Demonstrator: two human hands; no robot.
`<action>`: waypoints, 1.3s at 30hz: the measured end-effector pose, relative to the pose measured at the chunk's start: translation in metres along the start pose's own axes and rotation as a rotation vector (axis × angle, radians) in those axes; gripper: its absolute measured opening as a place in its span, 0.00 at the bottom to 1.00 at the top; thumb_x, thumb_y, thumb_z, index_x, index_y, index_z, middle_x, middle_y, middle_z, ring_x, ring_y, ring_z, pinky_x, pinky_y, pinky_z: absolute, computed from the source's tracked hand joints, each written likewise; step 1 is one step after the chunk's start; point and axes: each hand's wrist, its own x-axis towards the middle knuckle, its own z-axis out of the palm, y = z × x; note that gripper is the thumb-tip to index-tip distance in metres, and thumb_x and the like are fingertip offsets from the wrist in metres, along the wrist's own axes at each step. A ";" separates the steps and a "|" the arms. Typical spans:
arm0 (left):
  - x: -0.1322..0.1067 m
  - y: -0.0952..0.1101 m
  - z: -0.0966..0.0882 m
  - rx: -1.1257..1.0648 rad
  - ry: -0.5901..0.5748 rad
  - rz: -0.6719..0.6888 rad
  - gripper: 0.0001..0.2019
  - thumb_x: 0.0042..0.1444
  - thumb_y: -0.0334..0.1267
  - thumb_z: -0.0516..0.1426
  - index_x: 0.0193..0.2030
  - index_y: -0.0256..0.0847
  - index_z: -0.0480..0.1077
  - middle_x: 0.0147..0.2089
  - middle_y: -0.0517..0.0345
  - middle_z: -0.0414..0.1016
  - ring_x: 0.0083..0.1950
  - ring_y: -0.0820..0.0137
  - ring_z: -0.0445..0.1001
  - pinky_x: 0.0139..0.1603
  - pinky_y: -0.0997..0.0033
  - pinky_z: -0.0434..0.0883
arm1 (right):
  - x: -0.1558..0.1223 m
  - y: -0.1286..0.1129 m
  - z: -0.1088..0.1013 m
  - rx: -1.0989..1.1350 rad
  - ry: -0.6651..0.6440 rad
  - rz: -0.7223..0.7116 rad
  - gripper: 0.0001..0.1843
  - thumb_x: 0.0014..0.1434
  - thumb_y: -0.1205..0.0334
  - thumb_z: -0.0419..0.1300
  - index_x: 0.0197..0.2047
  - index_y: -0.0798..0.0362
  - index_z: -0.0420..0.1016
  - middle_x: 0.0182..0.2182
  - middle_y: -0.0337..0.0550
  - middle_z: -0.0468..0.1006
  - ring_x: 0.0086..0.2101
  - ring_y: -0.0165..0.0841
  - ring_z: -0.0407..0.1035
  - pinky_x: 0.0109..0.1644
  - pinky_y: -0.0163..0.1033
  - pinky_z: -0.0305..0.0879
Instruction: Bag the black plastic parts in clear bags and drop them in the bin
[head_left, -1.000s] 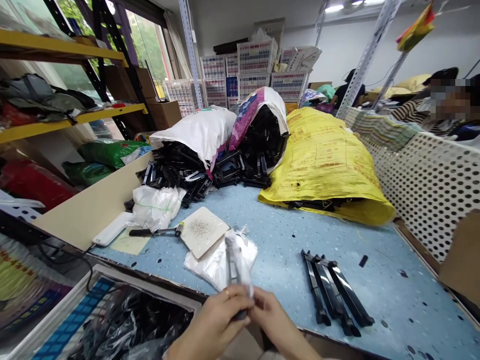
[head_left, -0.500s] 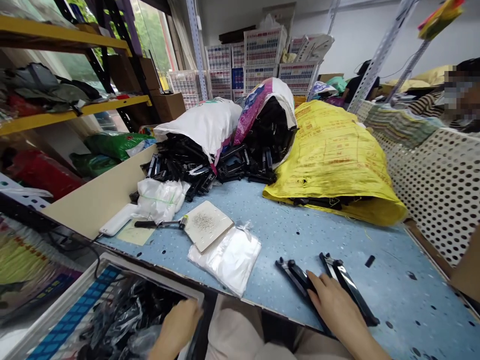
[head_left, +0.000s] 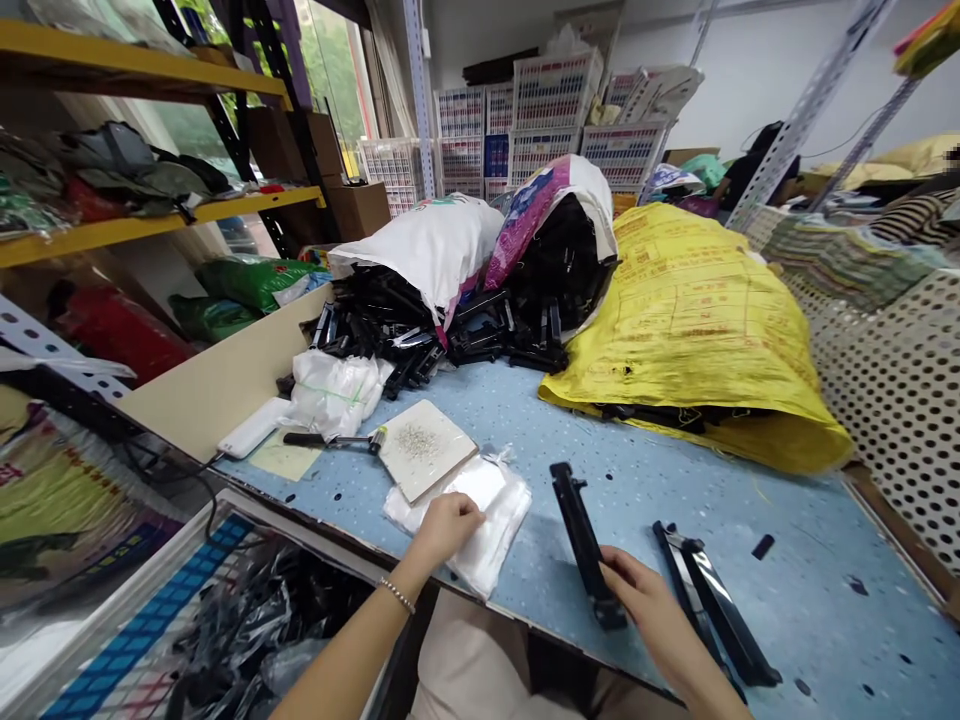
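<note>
My left hand (head_left: pixel 444 527) rests on a stack of clear plastic bags (head_left: pixel 487 510) near the front edge of the blue table (head_left: pixel 660 480), fingers on the top bag. My right hand (head_left: pixel 637 590) grips the near end of a long black plastic bar (head_left: pixel 577 525) and holds it at an angle over the table. Two more black bars (head_left: pixel 709 600) lie side by side just right of that hand.
Behind the bags lie a white tile with small screws (head_left: pixel 420 445), a screwdriver (head_left: pixel 330 440) and a white pouch (head_left: pixel 334 390). Open sacks spill black parts (head_left: pixel 420 330) at the back, beside a yellow sack (head_left: pixel 690 310). A bin of bagged parts (head_left: pixel 225 640) sits lower left. A perforated panel (head_left: pixel 892 400) borders the right.
My left hand rose from the bin at lower left onto the stack of clear bags. My right hand lifted one black bar away from the other two, toward the left.
</note>
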 end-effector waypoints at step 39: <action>0.007 -0.002 0.003 -0.250 -0.050 -0.095 0.13 0.49 0.42 0.54 0.18 0.39 0.65 0.16 0.64 0.65 0.22 0.73 0.64 0.28 0.73 0.61 | 0.067 -0.038 0.101 1.119 -0.130 0.164 0.07 0.45 0.60 0.71 0.28 0.50 0.78 0.27 0.37 0.81 0.29 0.32 0.72 0.52 0.55 0.66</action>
